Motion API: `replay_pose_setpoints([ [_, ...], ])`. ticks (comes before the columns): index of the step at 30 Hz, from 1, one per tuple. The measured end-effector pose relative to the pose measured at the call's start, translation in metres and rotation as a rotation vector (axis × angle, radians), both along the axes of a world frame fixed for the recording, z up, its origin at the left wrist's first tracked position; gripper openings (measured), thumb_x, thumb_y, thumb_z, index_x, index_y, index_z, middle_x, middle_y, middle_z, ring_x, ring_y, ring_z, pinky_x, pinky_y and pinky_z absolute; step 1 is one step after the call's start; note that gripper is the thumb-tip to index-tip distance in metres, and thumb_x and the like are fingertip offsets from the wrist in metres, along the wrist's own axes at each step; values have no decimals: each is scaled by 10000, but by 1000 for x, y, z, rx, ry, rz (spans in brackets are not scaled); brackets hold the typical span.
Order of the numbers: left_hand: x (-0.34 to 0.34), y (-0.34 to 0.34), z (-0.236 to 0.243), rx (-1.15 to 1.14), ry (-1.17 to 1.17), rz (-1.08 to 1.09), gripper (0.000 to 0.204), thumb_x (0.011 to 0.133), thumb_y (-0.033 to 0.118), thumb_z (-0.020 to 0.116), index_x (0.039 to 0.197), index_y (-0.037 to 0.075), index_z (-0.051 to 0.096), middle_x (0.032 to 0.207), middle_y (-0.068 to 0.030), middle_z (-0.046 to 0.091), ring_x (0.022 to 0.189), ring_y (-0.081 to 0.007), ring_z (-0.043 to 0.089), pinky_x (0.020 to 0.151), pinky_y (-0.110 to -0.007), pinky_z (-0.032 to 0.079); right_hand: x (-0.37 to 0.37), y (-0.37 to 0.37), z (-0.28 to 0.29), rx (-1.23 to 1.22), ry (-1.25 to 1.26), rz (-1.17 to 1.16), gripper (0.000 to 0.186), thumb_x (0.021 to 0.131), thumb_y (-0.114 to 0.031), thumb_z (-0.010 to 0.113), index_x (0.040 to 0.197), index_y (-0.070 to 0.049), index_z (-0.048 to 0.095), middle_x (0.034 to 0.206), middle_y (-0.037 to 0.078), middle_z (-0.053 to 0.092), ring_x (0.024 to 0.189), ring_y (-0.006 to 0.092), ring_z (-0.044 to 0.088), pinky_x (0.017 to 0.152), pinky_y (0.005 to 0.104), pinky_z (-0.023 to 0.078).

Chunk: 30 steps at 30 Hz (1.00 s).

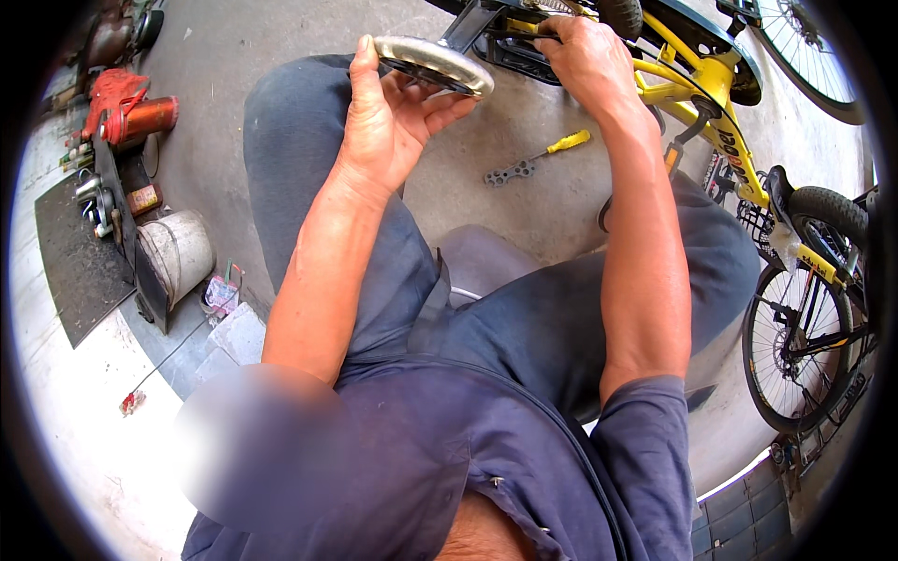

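My left hand (388,122) grips a small wheel (432,64) with a pale metallic rim and dark centre, joined to a black bracket (472,21) at the top of the view. My right hand (587,67) is closed at a black part under a yellow bike frame (706,79), with its fingertips on something I cannot make out. On the concrete between my legs lie a yellow-handled screwdriver (568,140) and a flat metal spanner (510,173) with several holes, touching or close together.
More bicycles (795,355) stand at the right. At the left are a red-orange can (150,120), a red cloth (110,89), loose metal tools, a whitish bucket (176,257) and a dark mat (70,262). My bent legs frame the floor (486,210).
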<state>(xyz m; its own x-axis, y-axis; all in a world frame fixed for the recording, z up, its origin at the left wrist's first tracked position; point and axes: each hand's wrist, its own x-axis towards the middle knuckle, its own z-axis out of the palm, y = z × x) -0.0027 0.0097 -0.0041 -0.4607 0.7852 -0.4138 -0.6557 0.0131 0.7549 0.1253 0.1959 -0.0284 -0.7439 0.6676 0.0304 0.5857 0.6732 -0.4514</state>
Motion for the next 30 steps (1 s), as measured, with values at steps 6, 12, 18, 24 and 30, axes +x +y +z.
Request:
replay_pose_setpoints([
  [6, 0, 0, 1, -9, 0, 8, 910, 845, 720, 449, 1170, -129, 385, 1145, -274, 512, 1135, -454, 544, 995, -466, 496, -6, -2, 4, 107, 11, 27, 255, 852, -262, 622, 1047, -119, 704, 929, 155, 690, 903, 331, 650, 813, 423, 496],
  [12, -1, -1, 0, -3, -8, 1, 919, 842, 720, 457, 1172, -134, 385, 1158, -288, 508, 1139, -468, 536, 986, -466, 503, -10, -6, 2, 87, -74, -60, 257, 855, -281, 619, 1042, -128, 708, 930, 147, 691, 904, 330, 650, 812, 423, 497],
  [18, 0, 1, 0, 7, -14, 4, 928, 842, 719, 457, 1185, -138, 375, 1168, -308, 498, 1139, -474, 533, 987, -467, 502, 7, -3, -13, 37, -139, -77, 281, 861, -328, 613, 1045, -140, 709, 920, 145, 692, 913, 341, 647, 807, 440, 495],
  [24, -1, -1, -1, 0, -3, -5, 940, 843, 725, 444, 1207, -137, 365, 1184, -312, 501, 1134, -483, 534, 993, -464, 498, 8, -6, -20, 21, -108, -109, 287, 869, -359, 608, 1034, -146, 709, 914, 164, 685, 915, 355, 640, 796, 447, 493],
  [30, -1, 2, 0, -23, -10, -21, 872, 849, 743, 397, 1179, -65, 410, 1085, -169, 539, 1021, -317, 633, 939, -440, 540, 24, -5, -46, -44, -109, -168, 347, 880, -413, 590, 1043, -126, 698, 935, 177, 680, 942, 361, 629, 804, 441, 488],
])
